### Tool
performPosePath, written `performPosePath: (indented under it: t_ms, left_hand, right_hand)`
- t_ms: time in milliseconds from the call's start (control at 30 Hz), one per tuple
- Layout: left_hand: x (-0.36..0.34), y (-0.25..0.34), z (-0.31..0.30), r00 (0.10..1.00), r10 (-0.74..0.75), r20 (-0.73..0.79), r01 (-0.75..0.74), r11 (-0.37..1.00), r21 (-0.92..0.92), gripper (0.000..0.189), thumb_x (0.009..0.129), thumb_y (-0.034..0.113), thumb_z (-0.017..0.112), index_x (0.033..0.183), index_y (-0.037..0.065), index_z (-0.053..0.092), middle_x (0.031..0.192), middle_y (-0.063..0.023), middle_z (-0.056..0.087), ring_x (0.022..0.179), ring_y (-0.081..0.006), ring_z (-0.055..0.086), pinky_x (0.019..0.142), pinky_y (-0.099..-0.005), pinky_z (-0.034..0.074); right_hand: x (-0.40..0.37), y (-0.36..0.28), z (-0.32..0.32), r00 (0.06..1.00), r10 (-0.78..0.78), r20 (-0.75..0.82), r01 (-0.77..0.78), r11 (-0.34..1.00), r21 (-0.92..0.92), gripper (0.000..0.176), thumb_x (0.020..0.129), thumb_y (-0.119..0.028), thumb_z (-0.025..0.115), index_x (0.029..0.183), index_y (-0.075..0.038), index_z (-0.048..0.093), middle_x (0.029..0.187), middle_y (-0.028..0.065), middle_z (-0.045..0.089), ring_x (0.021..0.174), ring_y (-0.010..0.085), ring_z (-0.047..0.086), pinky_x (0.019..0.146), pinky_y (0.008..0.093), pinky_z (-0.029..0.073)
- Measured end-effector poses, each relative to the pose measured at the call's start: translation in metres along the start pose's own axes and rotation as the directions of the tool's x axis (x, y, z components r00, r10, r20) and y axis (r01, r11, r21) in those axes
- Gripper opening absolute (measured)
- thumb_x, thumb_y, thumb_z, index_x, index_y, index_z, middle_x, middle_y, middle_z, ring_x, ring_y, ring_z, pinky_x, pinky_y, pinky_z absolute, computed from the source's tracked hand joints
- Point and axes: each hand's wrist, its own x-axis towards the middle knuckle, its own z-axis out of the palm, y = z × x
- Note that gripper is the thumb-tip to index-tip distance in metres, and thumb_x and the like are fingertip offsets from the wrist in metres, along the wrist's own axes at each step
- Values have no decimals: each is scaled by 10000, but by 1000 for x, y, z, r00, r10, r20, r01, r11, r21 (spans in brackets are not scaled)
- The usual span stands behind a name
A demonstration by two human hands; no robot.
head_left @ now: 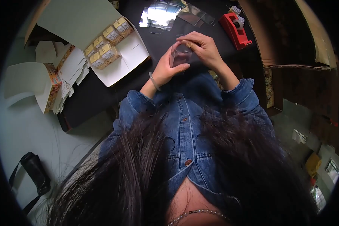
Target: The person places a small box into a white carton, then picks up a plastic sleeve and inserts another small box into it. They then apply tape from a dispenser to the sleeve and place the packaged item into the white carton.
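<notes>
Between my hands is a clear plastic box (180, 56), held over the near edge of the dark table (154, 41). My left hand (168, 68) wraps the box's left side, with the thumb along its lower edge. At the top right edge of the box, the thumb and fingers of my right hand (199, 47) are pinched together. Flat clear plastic pieces (162, 16) lie on the table beyond my hands, shining with reflected light. A red tape dispenser (234, 32) with a roll of tape stands to the right of my right hand.
An open white box (128, 62) at the left holds several small yellow-and-white packs (103, 54). Stacked white cartons (66, 71) lie farther left. A large cardboard box (286, 34) stands at the right. A black strapped bag (35, 173) is at the lower left.
</notes>
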Motion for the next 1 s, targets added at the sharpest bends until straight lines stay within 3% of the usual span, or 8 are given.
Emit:
performPosePath:
  t_ms: [33, 167, 300, 533, 633, 800, 900, 1000]
  left_hand:
    - [-1, 4, 4, 995, -47, -92, 43, 998, -44, 872, 782, 179, 784, 1476, 33, 277, 1258, -127, 528, 1088, -209, 568, 1001, -340, 425]
    - [1, 7, 2, 964, -147, -221, 123, 985, -118, 823, 734, 106, 812, 1421, 37, 364, 1107, -96, 595, 1024, -164, 589, 917, -299, 485]
    - [6, -1, 0, 965, -79, -251, 81, 997, -2, 824, 732, 105, 810, 1421, 36, 363, 1000, -79, 618, 977, -158, 602, 879, -291, 502]
    - [10, 9, -1, 940, -96, -327, 118, 992, 48, 869, 729, 161, 812, 1440, 20, 332, 924, -81, 631, 881, -159, 626, 792, -287, 522]
    - [8, 10, 1, 938, -81, -337, 148, 973, 177, 924, 713, 185, 824, 1457, 12, 304, 884, -76, 634, 840, -146, 630, 771, -275, 519]
    - [11, 9, 3, 889, -57, -454, 257, 883, 392, 993, 683, 209, 847, 1469, -1, 277, 820, -61, 632, 783, -130, 629, 759, -273, 518]
    - [12, 5, -6, 906, -49, -421, 171, 951, 257, 991, 707, 187, 835, 1480, -2, 245, 815, -61, 635, 758, -130, 628, 703, -252, 513]
    - [10, 11, -11, 925, -245, -292, 227, 969, -95, 975, 745, 138, 807, 1492, -7, 198, 820, -71, 638, 731, -126, 620, 634, -220, 490]
  right_hand:
    - [1, -4, -5, 998, -40, 56, 51, 974, -222, 263, 964, -224, 574, 1140, -70, 694, 1103, 80, 666, 941, 222, 620, 836, 309, 499]
    - [-10, -8, 5, 994, -95, 63, 104, 979, -173, 401, 948, -282, 596, 1298, -85, 599, 1296, 122, 558, 1100, 228, 575, 949, 327, 455]
    - [-11, -10, 7, 999, 38, -21, -36, 997, 66, 340, 946, -247, 594, 1246, -93, 642, 1246, 117, 602, 1124, 248, 577, 990, 348, 434]
    - [-5, -18, 3, 981, -195, 18, 191, 932, -308, 252, 933, -193, 615, 1137, -71, 700, 1096, 76, 694, 1086, 194, 605, 918, 305, 484]
    - [-2, -12, -1, 996, 67, -66, -62, 995, 78, 214, 928, -141, 634, 1109, -54, 709, 1048, 80, 687, 972, 153, 637, 845, 267, 508]
    - [-2, 0, 15, 991, 69, -116, -62, 996, 66, 205, 934, -147, 630, 1091, -49, 717, 1037, 82, 681, 953, 146, 633, 853, 276, 510]
    - [-6, 1, 15, 992, 70, -105, -60, 993, 98, 198, 917, -143, 648, 1079, -55, 723, 1061, 80, 684, 983, 169, 633, 871, 298, 510]
    - [-10, -7, 13, 997, -58, -56, 55, 997, -56, 202, 899, -150, 666, 1070, -62, 727, 1100, 79, 685, 1039, 202, 619, 899, 323, 500]
